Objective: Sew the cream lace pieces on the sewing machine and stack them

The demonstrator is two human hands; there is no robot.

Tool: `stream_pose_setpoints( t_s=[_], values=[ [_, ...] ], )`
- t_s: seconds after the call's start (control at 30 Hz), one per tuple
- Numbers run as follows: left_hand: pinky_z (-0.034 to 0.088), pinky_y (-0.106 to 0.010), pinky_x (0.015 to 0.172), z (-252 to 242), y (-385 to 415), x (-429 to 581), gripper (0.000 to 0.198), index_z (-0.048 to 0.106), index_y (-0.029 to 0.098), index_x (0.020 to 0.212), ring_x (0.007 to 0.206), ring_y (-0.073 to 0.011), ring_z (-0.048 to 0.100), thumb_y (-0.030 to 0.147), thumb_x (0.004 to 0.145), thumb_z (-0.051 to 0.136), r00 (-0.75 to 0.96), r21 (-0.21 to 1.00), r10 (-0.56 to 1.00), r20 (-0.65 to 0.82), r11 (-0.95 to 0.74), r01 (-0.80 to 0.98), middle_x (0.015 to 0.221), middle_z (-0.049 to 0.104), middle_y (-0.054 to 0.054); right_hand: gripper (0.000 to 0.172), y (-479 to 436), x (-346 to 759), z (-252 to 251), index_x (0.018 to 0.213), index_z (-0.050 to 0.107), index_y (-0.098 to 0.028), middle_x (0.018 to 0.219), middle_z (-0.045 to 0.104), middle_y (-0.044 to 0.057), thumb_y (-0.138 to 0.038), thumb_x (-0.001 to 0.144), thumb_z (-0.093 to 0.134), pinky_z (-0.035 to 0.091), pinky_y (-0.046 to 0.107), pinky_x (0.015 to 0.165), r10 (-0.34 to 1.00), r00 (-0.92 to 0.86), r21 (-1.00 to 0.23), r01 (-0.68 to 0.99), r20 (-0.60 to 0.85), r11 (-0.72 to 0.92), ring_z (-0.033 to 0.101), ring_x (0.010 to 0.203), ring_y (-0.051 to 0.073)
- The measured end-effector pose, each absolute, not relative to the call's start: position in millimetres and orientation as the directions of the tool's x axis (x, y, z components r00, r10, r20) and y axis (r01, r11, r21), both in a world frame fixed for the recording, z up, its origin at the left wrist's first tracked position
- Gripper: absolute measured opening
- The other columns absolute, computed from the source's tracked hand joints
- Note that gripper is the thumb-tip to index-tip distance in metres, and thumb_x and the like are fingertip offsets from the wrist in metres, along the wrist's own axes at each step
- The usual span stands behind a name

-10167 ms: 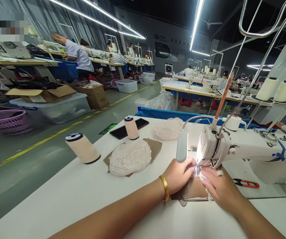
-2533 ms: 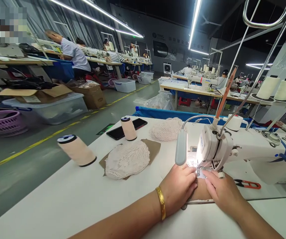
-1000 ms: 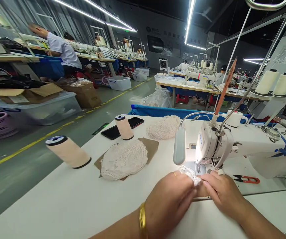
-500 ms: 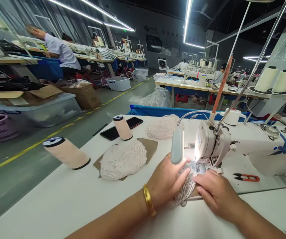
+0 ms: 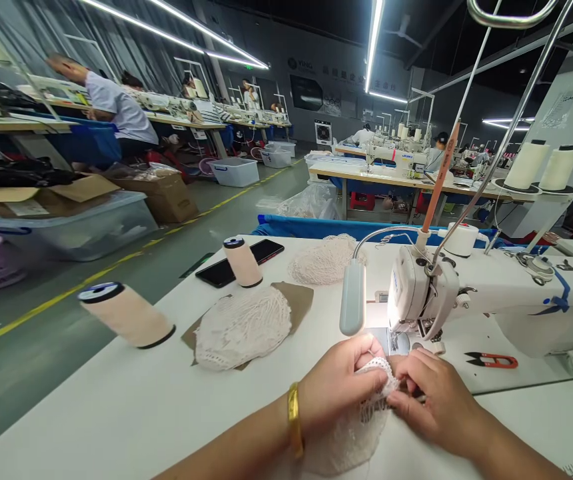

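Both hands grip a piece of white lace fabric (image 5: 354,437) in front of the sewing machine (image 5: 411,293). My left hand (image 5: 349,377), with a gold bangle at its wrist, pinches the lace's scalloped edge between thumb and fingers. On the other side of that edge, my right hand (image 5: 431,393) has its fingers curled and its thumb against the lace; some fingertips are hidden. The lace hangs down toward me over the white table (image 5: 131,407). Left of the needle area is a grey lamp head (image 5: 353,297). Red thread snips (image 5: 492,361) lie right of my right hand.
Another stack of lace (image 5: 244,327) lies on brown card, with more lace pieces (image 5: 321,260) behind. Two peach thread cones (image 5: 126,317) and a black phone (image 5: 239,262) are at the left. A blue cloth (image 5: 311,227) borders the table's far edge. Co-workers sit at machines beyond.
The lace has come away from the presser foot toward me, and its edge is now lifted between my hands. My fingers have closed in on that edge.
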State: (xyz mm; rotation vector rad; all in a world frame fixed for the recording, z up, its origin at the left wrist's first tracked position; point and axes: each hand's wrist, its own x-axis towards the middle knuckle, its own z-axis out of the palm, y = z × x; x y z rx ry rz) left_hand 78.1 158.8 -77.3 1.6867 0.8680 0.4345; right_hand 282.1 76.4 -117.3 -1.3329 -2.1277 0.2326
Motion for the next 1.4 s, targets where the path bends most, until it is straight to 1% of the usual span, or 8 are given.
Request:
stream_pose_setpoints(
  t_s=[0.2, 0.43, 0.63, 0.8, 1.0, 1.13, 1.3, 1.4],
  values=[
    [0.025, -0.025, 0.053, -77.9, 159.5, 80.5, 0.028, 0.055, 0.02, 0.079, 0.057, -0.0117, 0.033, 0.046, 0.077, 0.064, 0.657, 0.965, 0.73, -0.187, 0.01, 0.263, 0.058, 0.039, 0.008, 0.023, 74.7, 282.3, -115.5, 0.086, 0.051, -0.023, 0.075, 0.056, -0.002, -0.028, 0.107, 0.044, 0.039, 0.028, 0.064, 0.876, -0.262, -0.504, 0.736, 0.405, 0.453, 0.052, 0.067, 0.016],
    [0.027, -0.025, 0.053, -77.2, 159.1, 79.4, 0.038, 0.058, 0.019, 0.078, 0.058, -0.0119, 0.037, 0.055, 0.079, 0.067, 0.676, 0.977, 0.713, -0.185, 0.059, 0.205, 0.064, 0.047, 0.005, 0.032, 73.7, 284.2, -110.2, 0.089, 0.057, -0.023, 0.079, 0.064, -0.001, -0.039, 0.111, 0.039, 0.046, 0.029, 0.071, 0.935, -0.201, -0.663, 0.662, 0.291, 0.349, 0.059, 0.073, 0.017],
    [0.028, -0.025, 0.055, -81.7, 160.8, 78.1, 0.043, 0.056, 0.019, 0.083, 0.058, -0.0113, 0.036, 0.059, 0.078, 0.072, 0.684, 0.978, 0.699, -0.208, 0.146, 0.148, 0.063, 0.047, 0.006, 0.037, 74.7, 284.1, -112.6, 0.085, 0.055, -0.023, 0.076, 0.062, -0.001, -0.04, 0.112, 0.037, 0.045, 0.027, 0.07, 0.954, -0.181, -0.718, 0.629, 0.239, 0.299, 0.057, 0.071, 0.016],
    [0.026, -0.026, 0.055, -82.1, 160.8, 78.3, 0.044, 0.055, 0.019, 0.087, 0.057, -0.011, 0.035, 0.059, 0.079, 0.073, 0.68, 0.977, 0.701, -0.213, 0.156, 0.146, 0.06, 0.045, 0.007, 0.021, 73.1, 283.0, -115.7, 0.094, 0.057, -0.024, 0.068, 0.055, -0.004, -0.036, 0.108, 0.046, 0.041, 0.025, 0.059, 0.948, -0.079, -0.713, 0.641, 0.307, 0.284, 0.053, 0.063, 0.015],
    [0.025, -0.025, 0.056, -83.8, 157.6, 78.6, 0.04, 0.056, 0.018, 0.093, 0.057, -0.0112, 0.036, 0.054, 0.081, 0.069, 0.677, 0.979, 0.707, -0.202, 0.142, 0.144, 0.06, 0.043, 0.008, 0.014, 67.2, 281.6, -112.2, 0.093, 0.056, -0.025, 0.071, 0.054, -0.004, -0.03, 0.105, 0.051, 0.043, 0.025, 0.059, 0.851, -0.132, -0.548, 0.713, 0.508, 0.438, 0.054, 0.063, 0.015],
    [0.024, -0.025, 0.056, -86.8, 157.3, 79.2, 0.035, 0.057, 0.018, 0.092, 0.057, -0.011, 0.035, 0.048, 0.079, 0.068, 0.684, 0.976, 0.697, -0.215, 0.131, 0.172, 0.059, 0.042, 0.008, 0.012, 69.0, 278.8, -114.4, 0.097, 0.055, -0.023, 0.072, 0.056, -0.003, -0.031, 0.105, 0.051, 0.042, 0.027, 0.063, 0.816, -0.216, -0.433, 0.76, 0.537, 0.485, 0.054, 0.064, 0.015],
    [0.024, -0.025, 0.056, -88.1, 158.9, 81.5, 0.032, 0.058, 0.018, 0.09, 0.058, -0.0116, 0.036, 0.044, 0.075, 0.069, 0.669, 0.972, 0.708, -0.227, 0.127, 0.196, 0.058, 0.041, 0.009, 0.017, 74.0, 275.1, -120.0, 0.091, 0.052, -0.023, 0.072, 0.056, -0.003, -0.018, 0.106, 0.046, 0.035, 0.029, 0.063, 0.743, -0.254, -0.276, 0.815, 0.619, 0.509, 0.048, 0.064, 0.016],
    [0.024, -0.025, 0.056, -87.2, 157.8, 82.3, 0.032, 0.058, 0.018, 0.09, 0.058, -0.012, 0.038, 0.044, 0.074, 0.069, 0.663, 0.971, 0.714, -0.227, 0.118, 0.206, 0.058, 0.042, 0.008, 0.019, 73.7, 274.5, -119.1, 0.089, 0.05, -0.023, 0.073, 0.056, -0.003, -0.015, 0.105, 0.044, 0.035, 0.03, 0.064, 0.726, -0.257, -0.259, 0.816, 0.637, 0.517, 0.046, 0.065, 0.016]
  ],
)
